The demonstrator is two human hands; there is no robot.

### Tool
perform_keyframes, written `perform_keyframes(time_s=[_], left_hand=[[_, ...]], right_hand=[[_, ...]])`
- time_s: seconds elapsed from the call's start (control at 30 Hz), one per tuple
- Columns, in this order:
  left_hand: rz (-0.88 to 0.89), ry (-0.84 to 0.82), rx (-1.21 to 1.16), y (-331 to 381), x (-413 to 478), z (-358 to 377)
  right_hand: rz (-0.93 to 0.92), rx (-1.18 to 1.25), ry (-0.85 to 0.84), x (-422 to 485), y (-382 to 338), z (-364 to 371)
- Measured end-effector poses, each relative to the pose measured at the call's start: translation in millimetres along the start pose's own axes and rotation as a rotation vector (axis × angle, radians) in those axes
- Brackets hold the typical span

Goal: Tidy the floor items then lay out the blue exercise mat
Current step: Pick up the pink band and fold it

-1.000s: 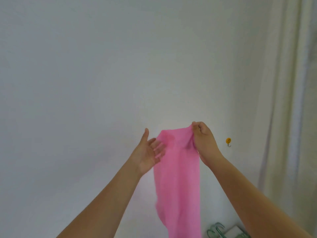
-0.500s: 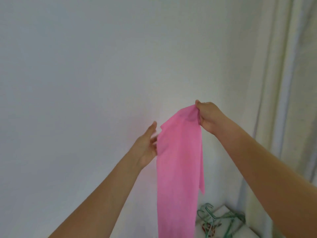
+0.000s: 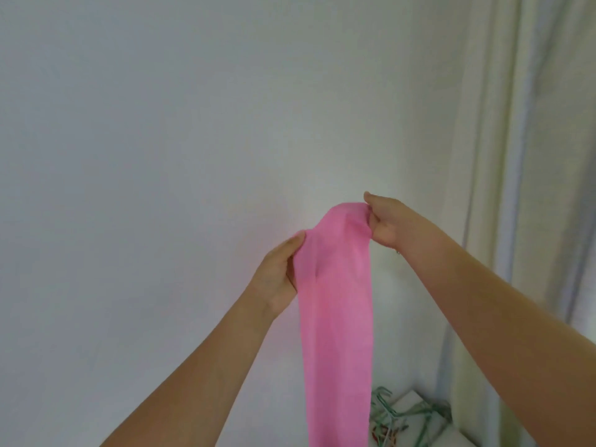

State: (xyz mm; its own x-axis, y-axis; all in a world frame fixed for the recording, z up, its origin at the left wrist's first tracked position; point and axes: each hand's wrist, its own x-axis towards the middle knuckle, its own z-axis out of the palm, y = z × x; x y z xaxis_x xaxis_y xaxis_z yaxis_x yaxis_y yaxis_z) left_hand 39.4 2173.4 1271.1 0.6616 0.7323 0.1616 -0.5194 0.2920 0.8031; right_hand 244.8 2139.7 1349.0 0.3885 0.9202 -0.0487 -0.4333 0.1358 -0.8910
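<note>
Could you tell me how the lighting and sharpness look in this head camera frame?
Head view: soft, even light, with a brighter patch on the wall behind the pink cloth; overall slightly soft, the left hand and right hand lack crisp edges; wide-angle lens bends the curtain folds.

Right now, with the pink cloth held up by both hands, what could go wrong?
The right hand pinches only the cloth's top edge, so it could perhaps slip free. The long tail hangs close to the green hangers below and may snag on them when lowered.
</note>
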Motion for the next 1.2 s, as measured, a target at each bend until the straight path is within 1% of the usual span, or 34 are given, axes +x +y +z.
perform_keyframes(time_s=[0.07, 0.13, 0.2, 0.27, 0.33, 0.43, 0.5, 0.67, 0.7, 0.77, 0.8, 0.87, 0.9, 0.97, 1.0, 1.07, 1.13, 1.2], left_hand=[[0.035, 0.059, -0.058, 13.4, 6.5, 7.0], [0.052, 0.095, -0.063, 26.2, 11.8, 13.4], [0.036, 0.075, -0.054, 36.7, 12.5, 17.1], [0.011, -0.011, -0.021, 47.0, 7.5, 18.2], [-0.002, -0.110, 0.051, 56.4, 2.9, 14.5], [0.003, -0.170, 0.152, 67.7, -1.3, 3.4], [0.005, -0.166, 0.215, 73.7, -4.2, -4.3], [-0.012, 0.026, 0.362, 85.6, -13.9, -23.7], [-0.033, 0.055, 0.347, 87.3, -16.7, -29.4], [-0.093, 0.088, 0.205, 85.8, -25.7, -39.0], [-0.124, 0.096, 0.121, 79.1, -29.8, -46.7], [-0.176, 0.142, 0.038, 61.0, -38.3, -59.3], [-0.204, 0.135, 0.011, 50.0, -43.9, -64.6], [-0.260, 0.046, -0.023, 28.5, -51.0, -70.6], [-0.255, 0.009, -0.004, 21.9, -52.4, -70.0], [-0.175, 0.001, 0.087, 19.1, -47.3, -67.1], [-0.091, 0.048, 0.197, 27.5, -41.6, -60.2], [-0.022, 0.127, 0.249, 36.2, -33.4, -57.4]], right_hand=[[0.210, 0.036, -0.170, -7.3, 18.7, -13.8], [0.333, 0.039, -0.293, -12.9, 44.1, -27.6], [0.354, 0.010, -0.370, -19.8, 68.3, -37.3], [0.344, 0.006, -0.448, -27.8, 83.8, -39.4], [0.309, -0.060, -0.502, -34.4, 90.0, -32.0], [0.288, -0.090, -0.549, -40.3, 88.5, -14.2], [0.317, -0.075, -0.549, -40.7, 84.0, -3.4], [0.282, -0.133, -0.472, -40.1, 78.0, 12.6], [0.258, -0.116, -0.466, -40.2, 76.9, 15.9], [0.204, -0.027, -0.445, -39.6, 73.9, 23.9], [0.180, 0.019, -0.431, -39.8, 73.1, 28.2], [0.147, 0.062, -0.394, -39.4, 71.4, 37.3], [0.143, 0.059, -0.374, -38.2, 72.8, 42.0], [0.134, 0.029, -0.350, -35.5, 74.7, 47.9], [0.129, 0.011, -0.345, -33.8, 75.4, 49.1], [0.131, -0.001, -0.340, -29.7, 76.0, 47.4], [0.172, 0.027, -0.339, -25.6, 79.3, 39.1], [0.226, -0.010, -0.358, -23.9, 88.2, 27.2]])
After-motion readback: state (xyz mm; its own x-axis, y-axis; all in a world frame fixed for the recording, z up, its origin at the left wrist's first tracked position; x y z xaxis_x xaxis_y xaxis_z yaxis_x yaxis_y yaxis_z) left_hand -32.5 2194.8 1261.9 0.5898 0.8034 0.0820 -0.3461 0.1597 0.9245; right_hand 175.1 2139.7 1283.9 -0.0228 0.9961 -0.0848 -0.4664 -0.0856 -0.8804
